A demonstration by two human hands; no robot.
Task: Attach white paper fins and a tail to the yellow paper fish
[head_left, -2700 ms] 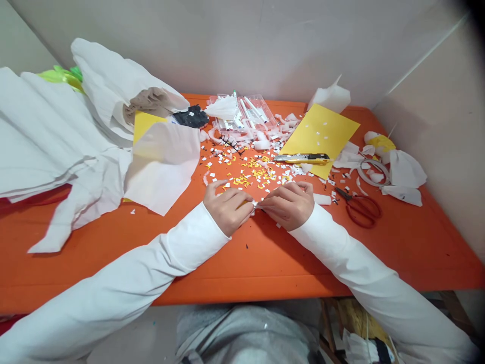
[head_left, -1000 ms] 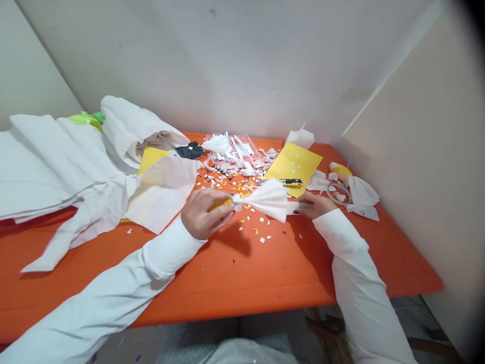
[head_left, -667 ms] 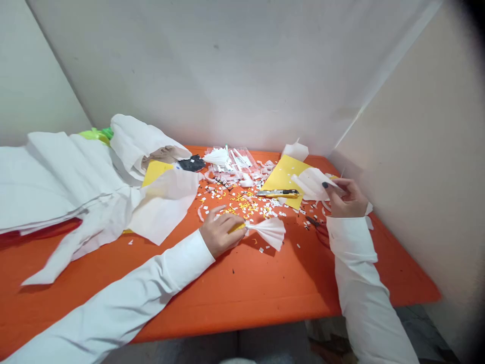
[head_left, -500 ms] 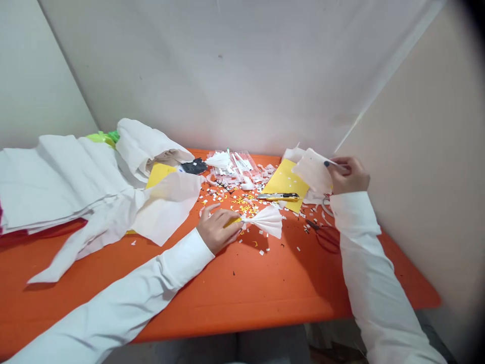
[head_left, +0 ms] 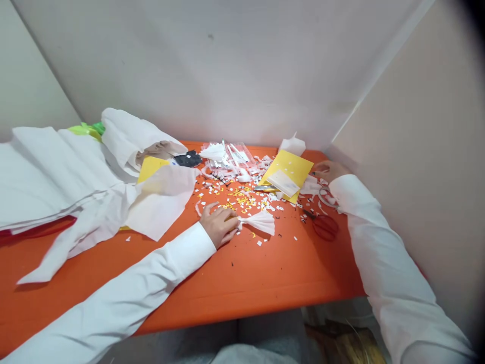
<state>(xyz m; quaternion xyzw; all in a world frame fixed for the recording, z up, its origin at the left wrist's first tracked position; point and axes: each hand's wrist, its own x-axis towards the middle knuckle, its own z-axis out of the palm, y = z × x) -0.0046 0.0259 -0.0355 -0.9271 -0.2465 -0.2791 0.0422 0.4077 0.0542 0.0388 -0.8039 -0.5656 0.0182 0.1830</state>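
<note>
My left hand (head_left: 219, 226) rests on the orange table (head_left: 242, 283), its fingers closed round the narrow, yellow-wrapped end of a pleated white paper fan (head_left: 260, 222). The fan's flared side points right. My right hand (head_left: 329, 171) is at the far right by the wall, fingers stretched left above white paper scraps (head_left: 310, 185); I see nothing in them. Left of it, a folded white paper piece (head_left: 283, 183) lies on a yellow sheet (head_left: 290, 164), partly covering a utility knife (head_left: 265, 188). Red-handled scissors (head_left: 325, 227) lie nearer me.
White crepe paper (head_left: 56, 172) and a paper roll (head_left: 136, 136) fill the left side. A black item (head_left: 188, 158) and a clear packet of white pieces (head_left: 231, 153) sit at the back. Yellow, white and black cuttings (head_left: 242, 197) are scattered mid-table. Walls stand behind and right.
The white paper my right hand held has been let go and lies on the yellow sheet, over the knife. That hand has moved lower toward the table. My left hand keeps the fan.
</note>
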